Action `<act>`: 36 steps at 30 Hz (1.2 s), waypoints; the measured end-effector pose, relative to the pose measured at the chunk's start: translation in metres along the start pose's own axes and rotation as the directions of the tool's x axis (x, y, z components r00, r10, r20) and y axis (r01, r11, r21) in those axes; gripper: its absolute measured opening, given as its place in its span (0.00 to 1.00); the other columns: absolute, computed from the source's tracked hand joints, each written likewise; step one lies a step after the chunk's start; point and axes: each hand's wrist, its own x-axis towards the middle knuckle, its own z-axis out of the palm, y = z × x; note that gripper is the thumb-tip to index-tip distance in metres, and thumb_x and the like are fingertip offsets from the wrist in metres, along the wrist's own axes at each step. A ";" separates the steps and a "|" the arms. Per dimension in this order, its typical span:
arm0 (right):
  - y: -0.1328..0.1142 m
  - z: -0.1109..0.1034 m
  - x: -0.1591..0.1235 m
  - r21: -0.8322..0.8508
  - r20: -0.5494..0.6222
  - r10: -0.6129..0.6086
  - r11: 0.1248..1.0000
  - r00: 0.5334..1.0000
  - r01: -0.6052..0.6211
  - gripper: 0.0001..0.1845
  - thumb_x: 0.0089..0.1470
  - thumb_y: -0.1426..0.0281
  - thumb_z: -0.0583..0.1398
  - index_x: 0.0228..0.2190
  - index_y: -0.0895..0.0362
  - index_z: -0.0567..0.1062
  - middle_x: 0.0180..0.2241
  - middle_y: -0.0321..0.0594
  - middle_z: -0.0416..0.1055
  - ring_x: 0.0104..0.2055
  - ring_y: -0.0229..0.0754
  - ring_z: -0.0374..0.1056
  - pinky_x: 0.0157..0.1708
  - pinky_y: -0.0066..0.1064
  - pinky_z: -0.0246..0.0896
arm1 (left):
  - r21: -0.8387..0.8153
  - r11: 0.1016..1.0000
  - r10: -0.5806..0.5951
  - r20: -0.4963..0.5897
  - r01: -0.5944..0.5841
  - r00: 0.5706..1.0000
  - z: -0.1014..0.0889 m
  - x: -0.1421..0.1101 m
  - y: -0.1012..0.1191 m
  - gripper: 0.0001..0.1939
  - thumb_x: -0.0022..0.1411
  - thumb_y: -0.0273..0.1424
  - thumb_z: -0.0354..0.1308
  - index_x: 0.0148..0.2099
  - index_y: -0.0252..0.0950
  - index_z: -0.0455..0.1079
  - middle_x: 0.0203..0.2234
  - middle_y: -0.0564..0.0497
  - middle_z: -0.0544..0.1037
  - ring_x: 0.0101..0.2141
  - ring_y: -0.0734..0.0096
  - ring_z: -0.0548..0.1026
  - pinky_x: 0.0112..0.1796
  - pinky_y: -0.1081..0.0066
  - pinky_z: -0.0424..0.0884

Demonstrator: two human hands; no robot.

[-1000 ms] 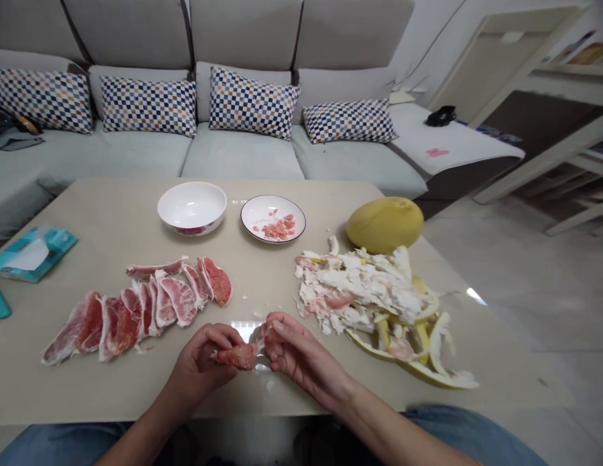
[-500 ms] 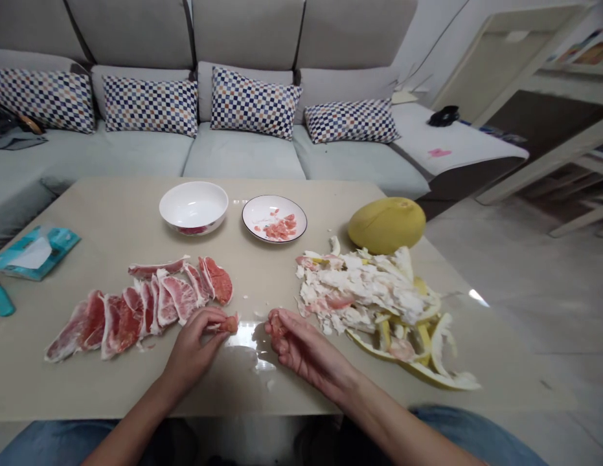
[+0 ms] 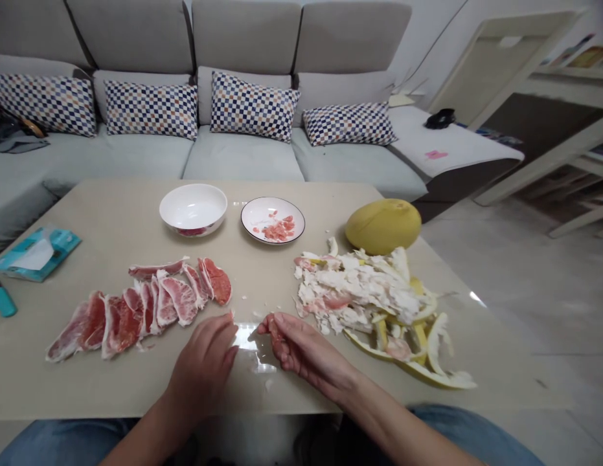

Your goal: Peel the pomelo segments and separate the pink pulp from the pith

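Note:
My left hand [image 3: 204, 362] hovers palm down over the front of the beige table [image 3: 111, 220], fingers together. A sliver of pink pomelo flesh [image 3: 230, 316] shows at its fingertips; the rest is hidden under the hand. My right hand [image 3: 298, 349] lies just to the right, fingers curled round a small pink pomelo piece [image 3: 273, 329]. A row of peeled pink pomelo segments [image 3: 136, 307] lies left of my left hand. A heap of white pith and yellow peel [image 3: 374, 291] sits right of my right hand.
Behind the hands stand a white bowl [image 3: 193, 208] and a small plate [image 3: 273, 220] with pink bits. A whole yellow pomelo [image 3: 383, 226] rests at the right. A teal tissue pack [image 3: 36, 252] lies at the left edge. A grey sofa with checked cushions is beyond.
The hands pulled the pomelo piece apart and separated. My left hand moved left with one part, then turned palm down over it. My right hand kept its part.

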 end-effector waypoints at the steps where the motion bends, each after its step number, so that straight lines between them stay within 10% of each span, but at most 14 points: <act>1: 0.000 0.001 -0.001 0.001 0.010 -0.010 1.000 1.000 0.010 0.21 0.51 0.55 0.65 0.34 0.62 0.75 0.19 0.29 0.64 0.16 0.25 0.57 0.17 0.15 0.56 | -0.116 0.991 -0.061 0.034 0.065 0.998 0.001 0.000 0.008 0.14 0.61 0.29 0.57 0.50 0.41 0.72 0.48 0.42 0.75 0.51 0.53 0.71 0.54 0.54 0.64; 5: 0.004 0.004 -0.005 -0.012 0.040 -0.044 0.999 0.998 0.044 0.20 0.50 0.55 0.66 0.34 0.60 0.75 0.18 0.27 0.60 0.16 0.25 0.50 0.15 0.16 0.46 | -0.607 0.641 -0.307 0.357 0.469 0.882 0.005 0.007 0.034 0.11 0.62 0.37 0.57 0.45 0.39 0.70 0.41 0.44 0.76 0.37 0.62 0.77 0.41 0.60 0.74; 9: 0.006 0.005 -0.009 -0.096 0.035 -0.078 0.992 0.996 0.081 0.20 0.51 0.54 0.65 0.32 0.59 0.76 0.21 0.30 0.61 0.19 0.26 0.50 0.18 0.18 0.44 | -0.772 0.233 -0.282 0.528 0.591 0.801 0.008 0.018 0.043 0.15 0.62 0.38 0.58 0.48 0.36 0.68 0.41 0.43 0.77 0.41 0.63 0.77 0.47 0.60 0.70; 20: 0.001 0.012 -0.016 -0.492 0.025 -0.204 0.850 0.979 0.190 0.21 0.56 0.56 0.60 0.49 0.51 0.72 0.41 0.40 0.71 0.25 0.31 0.61 0.27 0.27 0.60 | -0.788 -0.068 -0.269 0.605 0.612 0.749 0.005 0.017 0.041 0.19 0.54 0.33 0.67 0.48 0.37 0.72 0.34 0.51 0.74 0.34 0.74 0.75 0.42 0.68 0.70; 22: -0.001 0.011 -0.018 -0.641 0.038 -0.400 0.693 0.916 0.329 0.16 0.57 0.60 0.60 0.47 0.51 0.73 0.42 0.41 0.70 0.25 0.32 0.62 0.29 0.29 0.62 | -0.786 -0.115 -0.288 0.612 0.607 0.737 0.002 0.015 0.042 0.20 0.53 0.33 0.68 0.49 0.38 0.73 0.35 0.51 0.73 0.35 0.74 0.75 0.44 0.69 0.69; 25: -0.006 0.011 -0.022 -0.789 0.270 -0.672 0.257 0.690 0.559 0.09 0.57 0.70 0.60 0.41 0.51 0.76 0.40 0.41 0.70 0.30 0.36 0.66 0.31 0.30 0.64 | -0.792 -0.129 -0.297 0.605 0.597 0.738 0.002 0.012 0.042 0.20 0.54 0.33 0.68 0.50 0.36 0.74 0.37 0.49 0.74 0.37 0.73 0.75 0.46 0.68 0.68; 28: -0.007 0.010 -0.025 -0.778 0.523 -0.669 -0.122 0.528 0.616 0.12 0.57 0.76 0.58 0.41 0.51 0.76 0.36 0.42 0.72 0.37 0.40 0.70 0.35 0.30 0.67 | -0.799 -0.114 -0.322 0.591 0.590 0.739 0.004 0.011 0.041 0.18 0.54 0.33 0.67 0.47 0.35 0.75 0.40 0.47 0.76 0.38 0.73 0.75 0.47 0.68 0.68; 32: -0.007 0.007 -0.027 -0.723 0.685 -0.582 -0.472 0.438 0.505 0.14 0.59 0.76 0.58 0.46 0.54 0.74 0.35 0.44 0.76 0.35 0.41 0.71 0.33 0.31 0.66 | -0.813 -0.125 -0.342 0.574 0.569 0.744 0.005 0.011 0.042 0.11 0.55 0.31 0.67 0.40 0.35 0.73 0.35 0.51 0.76 0.35 0.76 0.75 0.44 0.70 0.70; 36: -0.012 0.009 -0.032 -0.633 0.773 -0.475 -0.621 0.421 0.462 0.16 0.62 0.76 0.53 0.50 0.57 0.72 0.34 0.46 0.79 0.31 0.43 0.71 0.29 0.33 0.63 | -0.820 -0.133 -0.320 0.567 0.557 0.759 0.007 0.012 0.042 0.08 0.57 0.30 0.66 0.36 0.34 0.71 0.31 0.53 0.74 0.33 0.78 0.73 0.43 0.71 0.70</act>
